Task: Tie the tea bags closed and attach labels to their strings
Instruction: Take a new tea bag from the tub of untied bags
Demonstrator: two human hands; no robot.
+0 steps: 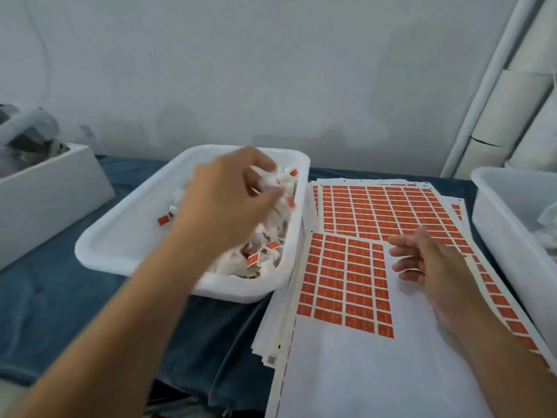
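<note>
- White tea bags [265, 251], many already carrying small red labels, lie heaped along the right side of a white tray [126, 236] left of centre; this looks like the bin for finished pieces.
- Over that heap the left hand [229, 200] hangs with its fingers [265, 193] curled around a white tea bag [272, 176]. The blur hides whether it is dropping the piece in or lifting one out, so I cannot tell which.
- Just right of the tray, and touching its rim, a stack of label sheets [376, 212] is spread flat. The top sheet [346, 282] has lost much of its near and right portion, so labels are apparently peeled from the near edge inward, closest to the working hand.
- Above the bare white part of that sheet the right hand [434, 267] hovers, fingers loosely bent and holding nothing, probably poised to peel the next label.
- At the right edge stands a second white tub [512, 236] with something pale inside, possibly the untied supply; this is a guess.
- Blue cloth [60, 282] covers the surface, and another white box [45, 191] sits at far left.
</note>
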